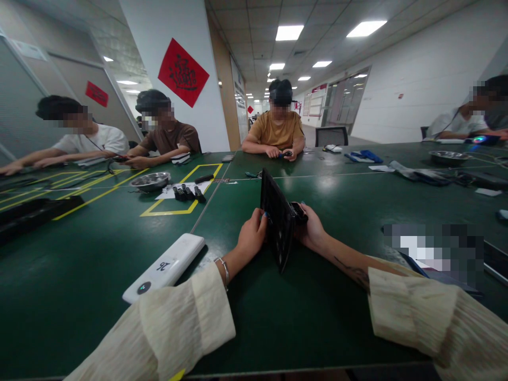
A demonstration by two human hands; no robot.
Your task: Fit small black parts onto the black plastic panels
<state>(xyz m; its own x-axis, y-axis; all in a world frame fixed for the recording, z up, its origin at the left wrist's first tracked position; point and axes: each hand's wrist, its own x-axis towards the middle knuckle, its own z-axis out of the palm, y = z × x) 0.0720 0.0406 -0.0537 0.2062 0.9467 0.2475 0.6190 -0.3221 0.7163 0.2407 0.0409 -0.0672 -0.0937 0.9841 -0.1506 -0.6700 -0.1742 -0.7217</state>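
Observation:
A thin, flat black panel point(280, 227) stands on edge above the table in front of me, its face turned to the left. My left hand point(253, 232) is closed on its left side, thumb and fingers pinching it. On the other side, my right hand point(315, 228) grips a small, blocky black part point(298, 212) against the panel. I cannot tell whether that part is fixed to it. Some fingers of both hands are hidden behind these things.
A white power bank point(164, 267) marked 26 lies left of my left forearm. Beyond it are several short black parts point(189, 192) and a metal bowl point(151, 181). A blurred-out dark item point(444, 259) lies at right. Several people sit around the green table point(317, 328).

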